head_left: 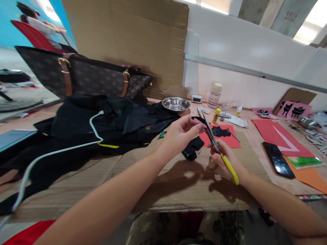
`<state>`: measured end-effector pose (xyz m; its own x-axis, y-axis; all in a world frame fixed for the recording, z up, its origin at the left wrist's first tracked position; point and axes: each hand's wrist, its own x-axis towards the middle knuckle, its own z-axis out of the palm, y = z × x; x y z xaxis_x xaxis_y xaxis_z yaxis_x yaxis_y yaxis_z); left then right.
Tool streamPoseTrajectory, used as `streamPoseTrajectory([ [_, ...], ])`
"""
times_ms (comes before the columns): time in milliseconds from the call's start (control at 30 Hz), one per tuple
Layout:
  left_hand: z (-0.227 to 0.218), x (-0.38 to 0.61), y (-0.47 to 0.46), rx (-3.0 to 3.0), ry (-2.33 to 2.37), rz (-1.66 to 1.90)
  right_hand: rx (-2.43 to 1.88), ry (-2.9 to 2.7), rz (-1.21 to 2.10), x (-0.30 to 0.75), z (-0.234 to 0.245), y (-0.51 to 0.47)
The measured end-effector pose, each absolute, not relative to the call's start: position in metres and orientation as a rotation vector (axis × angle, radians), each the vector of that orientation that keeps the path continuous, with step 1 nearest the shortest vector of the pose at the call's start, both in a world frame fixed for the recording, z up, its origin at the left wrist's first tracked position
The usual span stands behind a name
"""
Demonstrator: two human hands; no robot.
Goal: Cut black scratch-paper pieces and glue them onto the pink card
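Note:
My left hand (pixel 180 132) pinches a small black-and-pink piece (pixel 200 123) between thumb and fingers; I cannot tell if it is paper or cloth. My right hand (pixel 224 158) grips a pair of yellow-handled scissors (pixel 230 169), whose blades point up and away, close beside that piece. Below my hands lies a black cloth scrap (pixel 192 148) on a cardboard sheet (pixel 163 183). Just behind the scissors, a red paper sheet (pixel 233 141) carries a black cut-out shape (pixel 221 132).
Black fabric (pixel 102 119) and a white cable (pixel 61 150) spread to the left before a brown patterned bag (pixel 94 76). A metal bowl (pixel 176 103), glue stick (pixel 216 116) and white-capped bottle (pixel 215 95) stand behind. A phone (pixel 278 160) and red paper (pixel 265 131) lie right.

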<state>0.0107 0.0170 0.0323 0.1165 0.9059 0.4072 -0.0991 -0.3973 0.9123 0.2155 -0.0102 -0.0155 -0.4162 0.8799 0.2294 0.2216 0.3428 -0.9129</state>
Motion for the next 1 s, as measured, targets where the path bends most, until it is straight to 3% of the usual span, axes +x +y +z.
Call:
streamPoseTrajectory([
  [1000, 0.0357, 0.0075, 0.0181, 1.44, 0.822, 1.411, -1.004, -1.77, 1.133, 0.2153, -0.016, -0.0067],
])
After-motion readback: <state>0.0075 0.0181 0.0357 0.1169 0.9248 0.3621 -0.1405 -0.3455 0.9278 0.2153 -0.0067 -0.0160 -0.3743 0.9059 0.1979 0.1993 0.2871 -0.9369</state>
